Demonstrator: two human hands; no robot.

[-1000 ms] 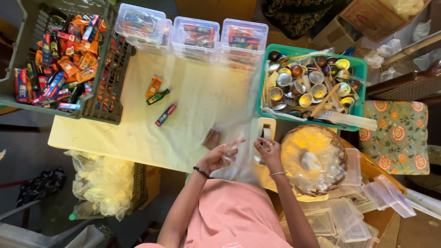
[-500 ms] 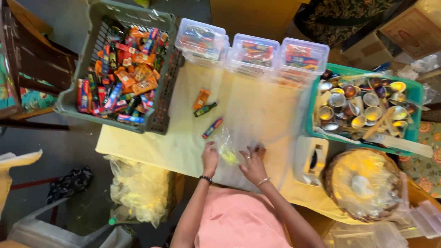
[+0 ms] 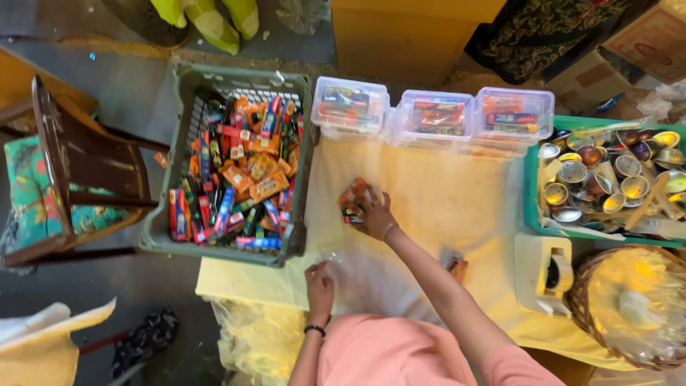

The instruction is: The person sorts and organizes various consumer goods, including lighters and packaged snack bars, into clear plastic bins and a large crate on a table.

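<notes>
Small packets [image 3: 351,204], orange and dark, sit on the cream worktop [image 3: 457,214] just right of the grey crate [image 3: 236,161]. My right hand [image 3: 373,214] is on them, fingers curled over in a loose grip, arm stretched forward across the cloth. My left hand [image 3: 319,282] is nearer me, below the crate's corner, pinching a clear plastic bag [image 3: 330,257]; wrist bent, elbow tucked. Risk: that loose hold could drop a packet, or the thin bag could slip and close up. Three lidded clear boxes [image 3: 436,114] line up right of the crate.
</notes>
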